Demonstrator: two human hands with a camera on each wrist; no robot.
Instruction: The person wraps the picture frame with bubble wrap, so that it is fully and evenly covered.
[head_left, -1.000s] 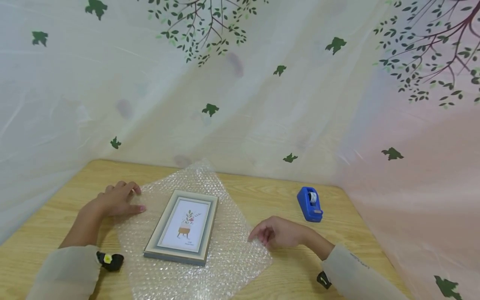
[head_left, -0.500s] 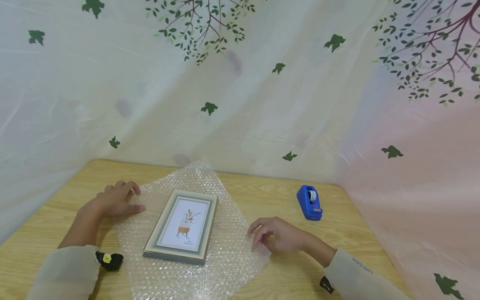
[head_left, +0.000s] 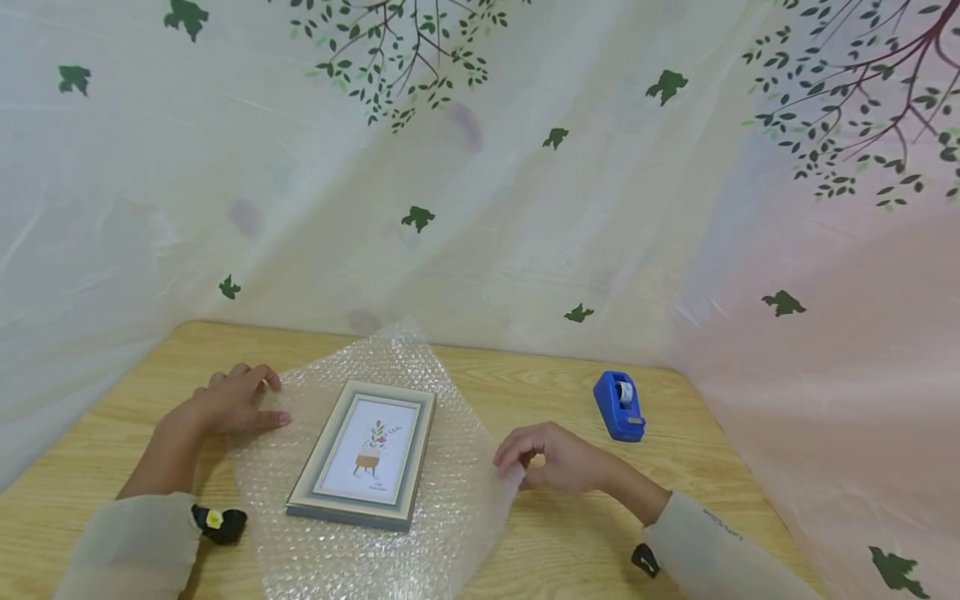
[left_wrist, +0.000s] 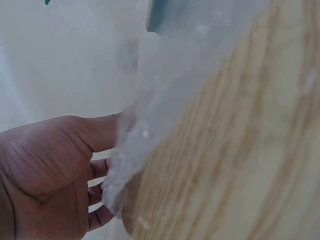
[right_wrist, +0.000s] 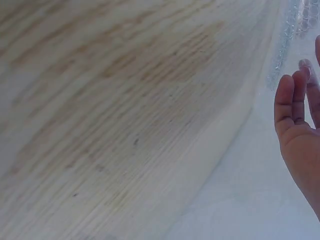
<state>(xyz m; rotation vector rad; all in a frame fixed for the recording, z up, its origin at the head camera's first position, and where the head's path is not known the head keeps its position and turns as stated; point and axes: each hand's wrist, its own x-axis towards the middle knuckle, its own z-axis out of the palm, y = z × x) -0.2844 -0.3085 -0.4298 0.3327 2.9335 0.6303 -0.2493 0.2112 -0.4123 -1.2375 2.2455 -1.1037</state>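
Note:
A picture frame (head_left: 421, 467) with a pale border and a plant print lies face up on a sheet of bubble wrap (head_left: 457, 508), which is set cornerwise on the table. At the sheet's left corner, my left hand (head_left: 228, 402) rests with thumb and fingers spread on its edge. The left wrist view has this hand (left_wrist: 50, 172) beside the hanging-looking edge of the wrap (left_wrist: 160, 95). My right hand (head_left: 558, 458) pinches the right corner of the sheet and holds it a little off the table. Only part of the right hand (right_wrist: 302, 130) shows in its wrist view.
A blue tape dispenser (head_left: 621, 408) with a roll of tape stands on the wooden table (head_left: 540, 383) at the back right. Behind the table hangs a pale curtain (head_left: 480, 250) printed with leaves and branches.
My right hand has shifted its fingers on the right corner of the bubble wrap and raised that corner, bending it inward. The left hand and the picture frame have stayed in place.

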